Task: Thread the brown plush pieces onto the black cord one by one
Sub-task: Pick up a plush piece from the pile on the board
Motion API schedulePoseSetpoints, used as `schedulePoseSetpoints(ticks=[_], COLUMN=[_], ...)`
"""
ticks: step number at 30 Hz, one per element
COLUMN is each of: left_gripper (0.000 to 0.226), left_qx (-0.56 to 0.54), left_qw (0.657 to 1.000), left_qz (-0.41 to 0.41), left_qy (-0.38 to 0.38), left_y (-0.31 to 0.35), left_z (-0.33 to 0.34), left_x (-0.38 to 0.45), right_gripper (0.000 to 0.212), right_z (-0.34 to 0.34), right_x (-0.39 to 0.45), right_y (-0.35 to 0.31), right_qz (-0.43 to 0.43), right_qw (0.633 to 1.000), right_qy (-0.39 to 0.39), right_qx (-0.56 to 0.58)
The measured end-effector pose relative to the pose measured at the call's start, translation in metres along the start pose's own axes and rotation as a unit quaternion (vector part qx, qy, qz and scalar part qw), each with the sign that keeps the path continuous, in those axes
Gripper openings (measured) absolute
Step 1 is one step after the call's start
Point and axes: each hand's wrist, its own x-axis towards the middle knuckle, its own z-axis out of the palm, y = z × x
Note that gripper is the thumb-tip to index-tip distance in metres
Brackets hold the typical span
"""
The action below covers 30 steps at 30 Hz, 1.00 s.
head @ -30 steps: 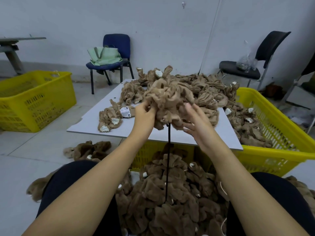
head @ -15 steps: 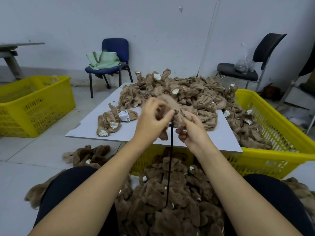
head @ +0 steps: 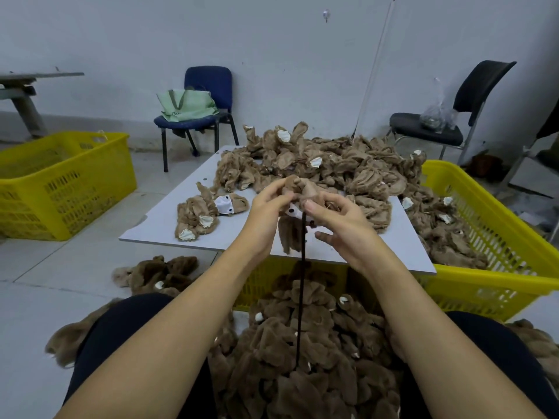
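Observation:
A brown plush piece (head: 289, 234) hangs between my hands above the board's near edge. My left hand (head: 266, 213) grips its upper part. My right hand (head: 335, 219) pinches the top of the black cord (head: 301, 297) against the piece with thumb and forefinger. The cord runs straight down into a heap of threaded plush pieces (head: 302, 358) between my knees. A large pile of loose plush pieces (head: 332, 164) covers the far half of the white board (head: 169, 225).
A small plush cluster (head: 205, 213) lies on the board's left side. The yellow crate (head: 499, 258) under the board holds more pieces. Another yellow crate (head: 60, 182) stands left. A blue chair (head: 199, 110) and a black chair (head: 447, 122) stand by the wall.
The raised bundle came down out of my hands. My hands drew together over the cord's top end, and one plush piece now hangs between them.

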Motion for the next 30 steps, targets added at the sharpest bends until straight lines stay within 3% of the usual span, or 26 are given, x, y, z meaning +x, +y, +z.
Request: schedulePoseSetpoints(ticks=[3,5,8,9,14,18,22,28,30], left_gripper=[0.035,0.036,0.021,0.026,0.039,0.012,0.01,0.027,0.039], left_qx=[0.002,0.068,0.207,0.216,0.098,-0.011,-0.08,-0.06,-0.043], left_qw=[0.999,0.996,0.969,0.963,0.995,0.997,0.991,0.988,0.986], left_qz=[0.015,0.042,0.103,0.116,0.021,-0.079,-0.097,-0.106,-0.107], left_qy=[-0.04,-0.038,0.091,0.115,0.01,-0.014,0.045,0.095,0.12], left_y=[-0.002,-0.006,-0.012,-0.013,-0.008,-0.01,-0.007,0.0,0.002], left_z=[0.0,0.006,0.008,0.007,0.009,0.008,0.008,0.011,0.013], left_x=[-0.003,-0.007,-0.008,-0.01,-0.012,-0.008,-0.004,0.0,0.002], right_gripper=[0.021,0.02,0.018,0.02,0.031,0.031,0.032,0.032,0.031], right_z=[-0.003,-0.002,-0.001,0.0,0.001,-0.001,-0.004,-0.006,-0.009], right_x=[0.002,0.005,0.009,0.01,0.01,0.01,0.01,0.006,0.006], right_y=[0.002,0.002,0.0,-0.001,-0.007,-0.007,-0.007,-0.009,-0.01], right_qz=[-0.032,-0.037,-0.02,-0.014,0.018,0.031,0.023,-0.128,-0.161], right_qw=[0.999,0.997,0.995,0.994,0.99,0.996,1.0,0.976,0.951], right_qy=[0.037,0.061,0.097,0.109,0.119,0.077,0.01,-0.038,-0.022], right_qx=[0.018,0.017,0.013,0.02,0.072,0.042,-0.016,-0.17,-0.263])
